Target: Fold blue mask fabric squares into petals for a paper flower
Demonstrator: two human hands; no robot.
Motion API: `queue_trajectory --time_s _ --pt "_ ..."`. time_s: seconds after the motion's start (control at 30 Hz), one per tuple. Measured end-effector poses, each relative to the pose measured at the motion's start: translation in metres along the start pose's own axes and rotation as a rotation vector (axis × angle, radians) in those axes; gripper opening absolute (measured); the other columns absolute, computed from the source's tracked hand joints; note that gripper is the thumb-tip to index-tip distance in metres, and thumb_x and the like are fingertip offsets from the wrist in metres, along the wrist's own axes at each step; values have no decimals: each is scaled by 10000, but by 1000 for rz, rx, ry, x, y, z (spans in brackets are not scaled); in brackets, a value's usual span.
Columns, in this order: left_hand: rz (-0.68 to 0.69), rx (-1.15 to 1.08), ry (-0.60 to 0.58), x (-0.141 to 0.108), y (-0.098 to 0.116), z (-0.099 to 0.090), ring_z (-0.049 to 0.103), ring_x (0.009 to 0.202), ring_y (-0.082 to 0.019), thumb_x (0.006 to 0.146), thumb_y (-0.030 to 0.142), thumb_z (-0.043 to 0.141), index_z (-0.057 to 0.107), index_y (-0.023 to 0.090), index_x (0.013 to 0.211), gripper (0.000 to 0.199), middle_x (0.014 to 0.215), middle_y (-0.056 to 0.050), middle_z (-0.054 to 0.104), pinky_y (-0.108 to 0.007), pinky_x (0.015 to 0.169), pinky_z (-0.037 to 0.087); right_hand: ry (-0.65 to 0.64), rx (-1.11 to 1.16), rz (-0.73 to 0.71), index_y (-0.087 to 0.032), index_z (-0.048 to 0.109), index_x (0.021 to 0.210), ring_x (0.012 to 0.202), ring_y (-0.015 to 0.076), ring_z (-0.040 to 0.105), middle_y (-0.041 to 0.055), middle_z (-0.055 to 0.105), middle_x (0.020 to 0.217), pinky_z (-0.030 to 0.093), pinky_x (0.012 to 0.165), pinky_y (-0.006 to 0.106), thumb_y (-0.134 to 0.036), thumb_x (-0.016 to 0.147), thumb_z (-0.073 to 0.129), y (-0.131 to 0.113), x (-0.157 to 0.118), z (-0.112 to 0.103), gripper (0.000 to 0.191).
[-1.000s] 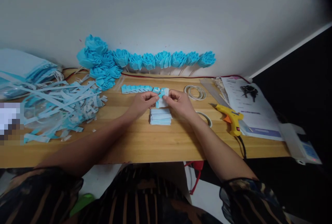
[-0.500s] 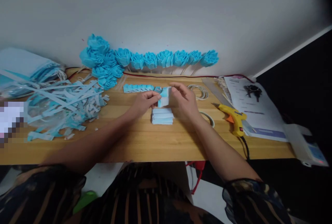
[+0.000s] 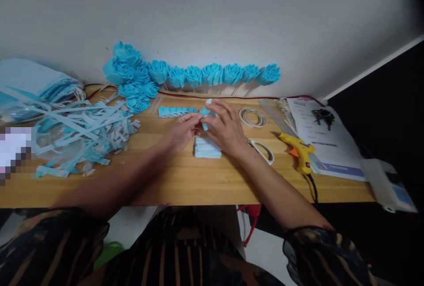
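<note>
Between my hands is a small light-blue fabric piece (image 3: 206,113), partly folded, with a white part sticking up. My left hand (image 3: 186,130) pinches its left side. My right hand (image 3: 228,127) grips its right side between thumb and fingers. Just below lies a stack of pale blue-white rectangles (image 3: 207,148). A row of folded blue pieces (image 3: 177,111) lies behind my left hand. White-rimmed scissors handles or a ring (image 3: 265,151) lie right of my right wrist; which of these I cannot tell.
Blue fabric flowers (image 3: 212,74) line the wall. Fabric scraps (image 3: 89,131) and stacked masks (image 3: 36,85) are at left. White rings (image 3: 253,117), a yellow glue gun (image 3: 300,151), papers (image 3: 323,144) and keys (image 3: 323,117) are at right.
The fabric piece has been folded smaller and turned between my fingers. My right hand has moved slightly left and its fingers now curl over the piece.
</note>
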State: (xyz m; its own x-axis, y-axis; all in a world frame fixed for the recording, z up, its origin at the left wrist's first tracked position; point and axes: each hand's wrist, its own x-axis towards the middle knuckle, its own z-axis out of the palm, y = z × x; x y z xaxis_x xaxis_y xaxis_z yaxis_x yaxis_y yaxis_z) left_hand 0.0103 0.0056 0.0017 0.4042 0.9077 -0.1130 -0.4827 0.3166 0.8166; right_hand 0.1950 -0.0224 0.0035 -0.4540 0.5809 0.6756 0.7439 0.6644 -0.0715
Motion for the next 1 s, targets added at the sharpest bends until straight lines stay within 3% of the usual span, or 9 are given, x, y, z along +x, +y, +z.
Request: queue_trajectory --time_s 0.13,0.23,0.4,0.6,0.7,0.77,0.9,1.0 --pt "-15 54 -20 -1 0 1 583 683 -116 756 308 863 717 162 805 213 728 -8 658 -250 619 418 103 37 11 -317 712 1016 1388 283 506 18 645 1382 418 1137 518 -218 959 609 1 1 -1 153" --pt "-6 77 -4 -1 1 2 570 667 -115 732 320 871 726 154 789 228 696 -6 643 -248 606 404 153 129 84 -313 727 977 1335 291 541 26 655 1356 429 1123 537 -288 962 620 3 1 -2 112" --pt "27 152 11 0 0 0 572 674 -117 731 335 860 743 154 775 219 741 -26 668 -251 599 400 160 347 276 -307 751 976 1287 280 588 39 676 1333 438 1115 546 -320 951 644 2 0 -1 111" --pt "21 219 37 0 -1 -1 567 677 -119 750 332 839 767 161 802 192 781 -42 695 -255 602 413 163 692 568 -256 744 871 1224 249 649 60 700 1257 476 1091 469 -344 863 740 0 -1 3 88" --pt "9 247 53 0 0 1 561 649 -111 750 304 836 754 156 771 170 751 -33 686 -249 588 405 165 877 687 -237 723 830 1164 222 669 55 713 1226 521 988 384 -367 807 777 0 1 6 142" --pt "14 263 50 -1 1 2 558 635 -106 757 283 828 745 153 749 154 725 -24 671 -245 579 401 147 941 761 -228 714 814 1026 191 682 41 742 1110 530 900 343 -383 771 794 -1 2 6 180" --pt "21 289 58 -1 2 4 553 624 -102 774 255 805 739 153 726 131 712 -21 667 -242 572 402 115 978 856 -211 706 808 715 122 574 -21 680 777 474 717 287 -421 736 814 -1 4 5 247" --pt "19 315 80 -1 0 3 547 620 -104 778 266 796 739 157 710 141 705 -27 673 -243 561 391 110 982 882 -208 698 813 662 107 527 -37 635 721 432 668 274 -424 732 816 -1 2 7 259"
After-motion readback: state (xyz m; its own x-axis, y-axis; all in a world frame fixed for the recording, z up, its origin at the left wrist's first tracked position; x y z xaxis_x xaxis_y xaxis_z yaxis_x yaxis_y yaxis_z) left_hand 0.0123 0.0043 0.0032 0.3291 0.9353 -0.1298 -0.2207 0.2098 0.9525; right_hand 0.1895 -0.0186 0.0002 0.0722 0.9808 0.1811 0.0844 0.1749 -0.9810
